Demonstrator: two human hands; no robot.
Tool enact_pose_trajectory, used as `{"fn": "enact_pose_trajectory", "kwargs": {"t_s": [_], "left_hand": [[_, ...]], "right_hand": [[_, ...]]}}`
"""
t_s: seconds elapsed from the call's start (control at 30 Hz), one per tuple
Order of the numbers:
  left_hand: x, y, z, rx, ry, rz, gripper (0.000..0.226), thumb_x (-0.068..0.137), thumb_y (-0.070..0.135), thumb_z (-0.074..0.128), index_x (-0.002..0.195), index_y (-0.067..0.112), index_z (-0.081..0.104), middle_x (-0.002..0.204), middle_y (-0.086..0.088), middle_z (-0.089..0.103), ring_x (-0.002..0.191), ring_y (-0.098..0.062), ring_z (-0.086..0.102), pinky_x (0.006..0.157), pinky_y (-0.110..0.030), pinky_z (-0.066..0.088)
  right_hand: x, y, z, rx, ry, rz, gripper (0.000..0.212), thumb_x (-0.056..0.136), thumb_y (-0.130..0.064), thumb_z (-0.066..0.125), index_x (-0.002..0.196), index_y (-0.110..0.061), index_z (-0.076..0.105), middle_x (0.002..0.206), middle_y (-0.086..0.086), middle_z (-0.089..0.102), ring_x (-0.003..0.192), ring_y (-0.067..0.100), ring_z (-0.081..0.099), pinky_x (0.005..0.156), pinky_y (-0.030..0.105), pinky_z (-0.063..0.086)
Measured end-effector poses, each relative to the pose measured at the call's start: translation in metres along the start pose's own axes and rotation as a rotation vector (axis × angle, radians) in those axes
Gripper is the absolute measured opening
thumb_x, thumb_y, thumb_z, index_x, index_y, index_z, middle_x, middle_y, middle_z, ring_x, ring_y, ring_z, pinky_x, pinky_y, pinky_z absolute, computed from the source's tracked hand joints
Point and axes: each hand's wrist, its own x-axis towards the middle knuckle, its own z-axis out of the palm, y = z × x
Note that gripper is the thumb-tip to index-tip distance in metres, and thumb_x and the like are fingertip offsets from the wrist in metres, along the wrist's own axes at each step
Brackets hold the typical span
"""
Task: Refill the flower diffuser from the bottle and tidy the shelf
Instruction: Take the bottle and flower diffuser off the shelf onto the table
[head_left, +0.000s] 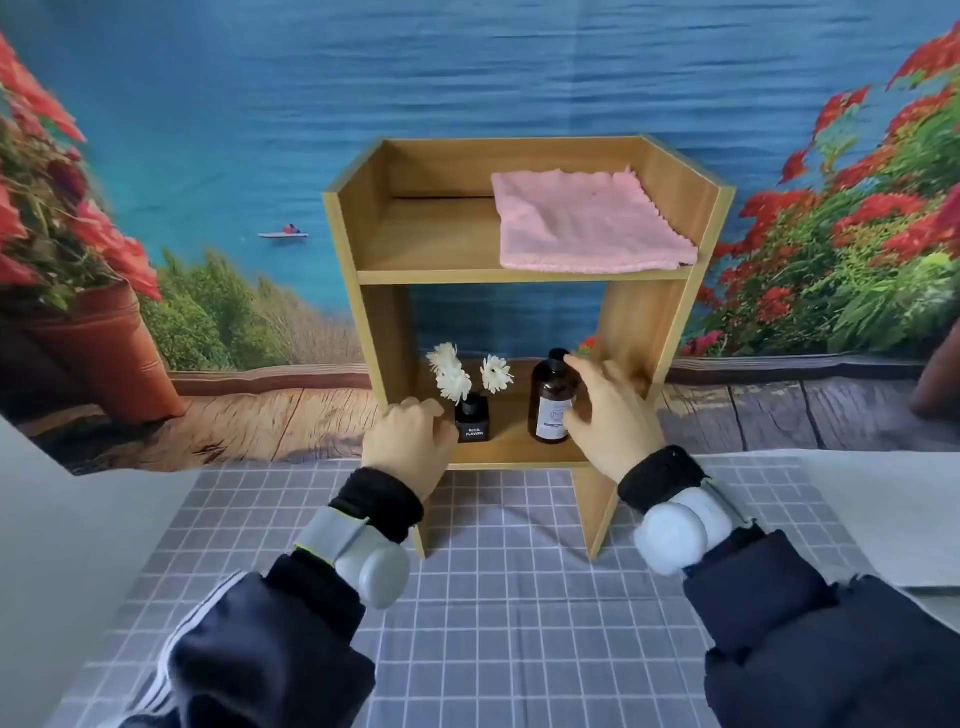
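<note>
Shelf (524, 275), one: two-tier wooden unit standing at the back edge of the counter (509, 597), which carries a grey grid cloth

Diffuser (471, 423), one: small black bottle on the lower tier, left of middle, near the front edge; upright, three white flowers on stems rising from its neck. Cap or neck detail too small to read

Bottle (553, 400), one: brown, dark-capped, white label, upright on the lower tier just right of the diffuser, the two apart. Cap on, so pouring is judged not yet begun

Cloth (587, 228), one: pink, laid flat on the right half of the upper tier, its front hem at the tier's front edge; likely kept there for wiping

Left hand (408, 441): at the lower tier's front left corner, just beside the diffuser, fingers curled loosely; whether it touches the diffuser or the shelf post cannot be told. Placed, by judgement, to steady or take the diffuser

Right hand (608, 415): fingers spread apart around the bottle's right side, forefinger by the cap, thumb at the label; not clamped, contact uncertain. Placed, by judgement, to lift the bottle out

Wrist units, two: one white device strapped on each dark sleeve
</note>
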Motion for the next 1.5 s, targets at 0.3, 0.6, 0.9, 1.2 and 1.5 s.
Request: {"fn": "enact_pose_trajectory", "kwargs": {"t_s": [0.3,0.6,0.9,1.2,1.5], "left_hand": [[0.035,-0.009,0.051,-0.028,-0.206,-0.019,0.027,0.088,0.016,0.043,0.111,0.002,0.048,0.114,-0.018,0.053,0.106,-0.032,0.049,0.092,-0.04,0.046],[0.047,-0.009,0.076,-0.136,-0.206,-0.078,0.03,0.09,0.018,0.051,0.115,0.003,0.044,0.117,-0.017,0.051,0.098,-0.029,0.058,0.086,-0.035,0.053],[0.031,-0.017,0.079,-0.172,-0.129,0.018,0.033,0.086,0.016,0.058,0.111,0.001,0.043,0.116,-0.017,0.044,0.094,-0.033,0.054,0.082,-0.04,0.05],[-0.03,-0.025,0.084,-0.246,-0.088,0.157,0.032,0.085,0.013,0.059,0.112,0.0,0.048,0.12,-0.015,0.043,0.101,-0.031,0.05,0.082,-0.031,0.044],[-0.122,-0.045,0.13,-0.329,-0.302,0.0,0.044,0.085,0.013,0.059,0.125,0.002,0.045,0.136,-0.019,0.04,0.113,-0.039,0.049,0.092,-0.045,0.046]], "right_hand": [[0.029,0.004,0.033,-0.083,-0.027,-0.035,0.067,0.085,-0.017,0.055,0.141,-0.025,0.018,0.137,0.013,0.036,0.107,0.032,0.052,0.075,0.045,0.054],[0.021,0.004,0.053,0.089,0.085,-0.075,0.064,0.084,-0.01,0.061,0.138,-0.023,0.028,0.128,0.01,0.045,0.105,0.02,0.053,0.065,0.019,0.038],[0.011,0.011,0.051,0.26,0.114,-0.071,0.065,0.077,-0.011,0.07,0.13,-0.029,0.038,0.115,0.006,0.049,0.109,0.021,0.048,0.083,0.032,0.049],[-0.067,0.018,0.04,0.388,0.102,-0.092,0.064,0.072,-0.008,0.072,0.125,-0.029,0.043,0.113,0.006,0.05,0.108,0.019,0.048,0.095,0.026,0.038],[-0.155,0.053,0.1,0.432,-0.074,0.069,0.063,0.066,-0.002,0.075,0.119,-0.021,0.047,0.119,0.008,0.051,0.109,0.023,0.053,0.093,0.038,0.048]]}}
